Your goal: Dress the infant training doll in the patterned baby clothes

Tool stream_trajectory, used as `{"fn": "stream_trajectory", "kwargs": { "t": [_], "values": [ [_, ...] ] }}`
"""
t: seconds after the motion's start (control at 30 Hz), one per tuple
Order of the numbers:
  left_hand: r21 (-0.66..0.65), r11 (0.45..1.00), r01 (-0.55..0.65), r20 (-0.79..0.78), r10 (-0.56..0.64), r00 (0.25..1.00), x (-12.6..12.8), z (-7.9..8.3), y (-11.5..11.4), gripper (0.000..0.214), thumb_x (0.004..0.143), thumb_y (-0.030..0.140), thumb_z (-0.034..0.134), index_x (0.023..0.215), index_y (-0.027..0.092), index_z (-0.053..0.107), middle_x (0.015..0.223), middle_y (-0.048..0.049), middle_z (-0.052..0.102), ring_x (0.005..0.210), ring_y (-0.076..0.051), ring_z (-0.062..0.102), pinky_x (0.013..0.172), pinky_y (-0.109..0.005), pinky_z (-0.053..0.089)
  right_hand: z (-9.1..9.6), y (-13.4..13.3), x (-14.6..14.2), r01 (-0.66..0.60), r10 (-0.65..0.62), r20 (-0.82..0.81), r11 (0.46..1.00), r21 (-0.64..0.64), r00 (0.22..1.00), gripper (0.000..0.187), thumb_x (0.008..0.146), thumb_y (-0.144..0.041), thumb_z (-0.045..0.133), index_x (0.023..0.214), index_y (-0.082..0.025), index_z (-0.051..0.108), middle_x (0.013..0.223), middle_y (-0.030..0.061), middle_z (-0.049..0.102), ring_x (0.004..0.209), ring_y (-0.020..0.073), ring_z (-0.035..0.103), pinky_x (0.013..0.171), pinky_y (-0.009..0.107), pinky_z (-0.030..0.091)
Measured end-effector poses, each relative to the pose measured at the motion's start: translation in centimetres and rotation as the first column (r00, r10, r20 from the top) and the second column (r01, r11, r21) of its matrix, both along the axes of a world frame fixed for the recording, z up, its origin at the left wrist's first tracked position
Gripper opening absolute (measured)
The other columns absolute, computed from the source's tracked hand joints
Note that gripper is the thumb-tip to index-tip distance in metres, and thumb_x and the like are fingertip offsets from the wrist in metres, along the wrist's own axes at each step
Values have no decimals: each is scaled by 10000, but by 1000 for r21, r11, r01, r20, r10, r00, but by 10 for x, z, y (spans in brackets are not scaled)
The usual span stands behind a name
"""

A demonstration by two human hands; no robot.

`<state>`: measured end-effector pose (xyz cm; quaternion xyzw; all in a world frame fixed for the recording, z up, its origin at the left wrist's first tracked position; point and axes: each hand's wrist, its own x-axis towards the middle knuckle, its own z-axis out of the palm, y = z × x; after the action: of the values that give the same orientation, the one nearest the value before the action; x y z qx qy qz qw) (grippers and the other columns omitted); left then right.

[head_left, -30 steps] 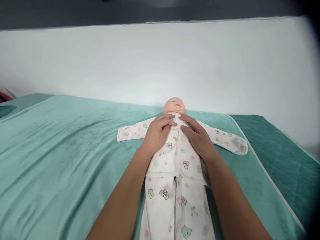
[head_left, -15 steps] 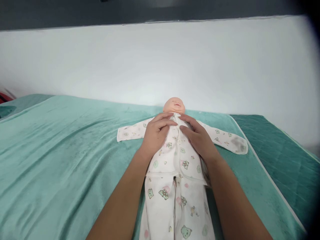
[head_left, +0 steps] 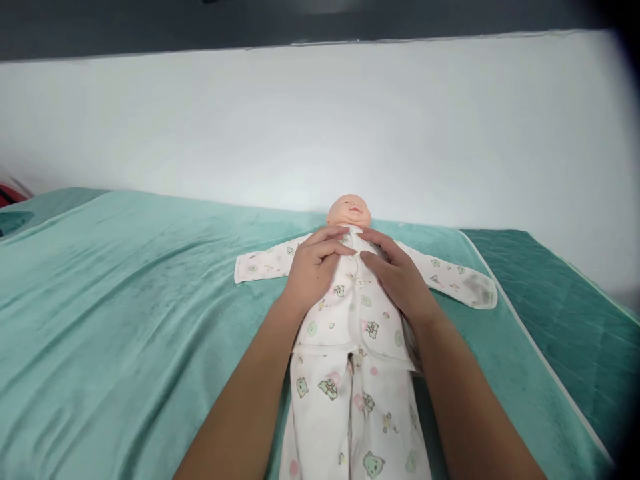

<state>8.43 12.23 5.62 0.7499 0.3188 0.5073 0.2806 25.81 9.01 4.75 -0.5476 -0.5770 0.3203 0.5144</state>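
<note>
A baby doll (head_left: 349, 211) lies on its back, wearing a white shirt (head_left: 357, 313) and white trousers (head_left: 373, 427) with a print of small green and pink figures. On one side of the shirt's upper front rests my left hand (head_left: 316, 267), open, its thumb and forefinger apart. Opposite it my right hand (head_left: 394, 272) lies on the other side of the chest, also open. The fingertips of both point toward the middle seam, just below the collar. The undersides of the fingers are hidden. Both sleeves stretch out sideways.
Under the doll spreads a light green blanket (head_left: 125, 300), wrinkled on the left. A darker green quilted cover (head_left: 560, 293) shows at the right. Behind stands a white wall (head_left: 250, 127) with a dark band above. Something red (head_left: 11, 196) is at the far left edge.
</note>
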Motion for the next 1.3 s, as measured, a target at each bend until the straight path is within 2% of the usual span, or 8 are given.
{"fn": "stream_trajectory", "kwargs": {
  "t": [0.47,0.7,0.83,0.93,1.0,1.1,1.2,1.3],
  "values": [
    [-71,998,-1,1,1,1000,0,0,0,341,869,75,484,846,255,772,1211,-12,673,1171,-177,607,1033,-355,472,7,-4,1,-23,25,66,999,-34,998,404,830,-337,644,1232,-334,608,1481,-24,482,1383,228,412,1163,444,310],
    [-67,990,-124,-19,123,992,0,-3,2,292,912,156,467,1005,249,728,1243,-11,675,1179,-171,605,1053,-345,458,1,-3,5,-105,105,32,994,14,994,425,855,-411,623,1275,-353,593,1523,-29,429,1423,231,353,1186,442,275],
    [-35,969,-246,-110,241,964,-11,-20,7,336,968,255,402,1167,239,671,1296,-26,658,1276,-182,549,1120,-382,399,-7,-7,2,-1,2,-12,998,60,1000,425,912,-501,514,1282,-311,606,1471,10,502,1382,228,415,1186,441,274],
    [59,930,-363,-288,364,886,-27,-34,6,385,976,252,359,1246,209,630,1356,-51,622,1363,-215,468,1176,-448,311,-22,-11,6,114,-123,83,988,103,989,497,951,-534,421,1336,-257,572,1506,48,465,1411,225,377,1193,448,253],
    [132,889,-438,-426,449,785,-41,-41,0,415,969,235,346,1304,203,588,1437,-60,553,1405,-233,415,1201,-476,250,-36,-16,14,184,-220,227,968,169,949,530,978,-524,345,1367,-225,544,1530,77,432,1435,224,335,1193,465,235],
    [210,836,-508,-570,526,630,-64,-46,-15,487,919,200,403,1395,206,503,1530,-67,442,1454,-251,332,1217,-495,199,-54,-30,32,275,-338,524,941,197,781,558,995,-488,275,1432,-202,470,1570,105,361,1466,253,265,1180,530,202],
    [203,779,-593,-636,565,526,-90,-48,-27,572,867,163,439,1438,195,451,1562,-82,387,1472,-278,284,1208,-529,201,-65,-51,57,379,-360,725,914,147,587,610,980,-510,302,1498,-196,368,1608,114,276,1482,292,214,1172,555,180],
    [127,703,-699,-658,588,471,-112,-50,-31,584,866,160,427,1450,164,435,1559,-113,383,1455,-293,309,1186,-501,258,-69,-73,85,473,-321,815,879,66,482,673,964,-536,309,1523,-161,314,1600,136,287,1473,310,233,1176,531,177]
  ]
}}
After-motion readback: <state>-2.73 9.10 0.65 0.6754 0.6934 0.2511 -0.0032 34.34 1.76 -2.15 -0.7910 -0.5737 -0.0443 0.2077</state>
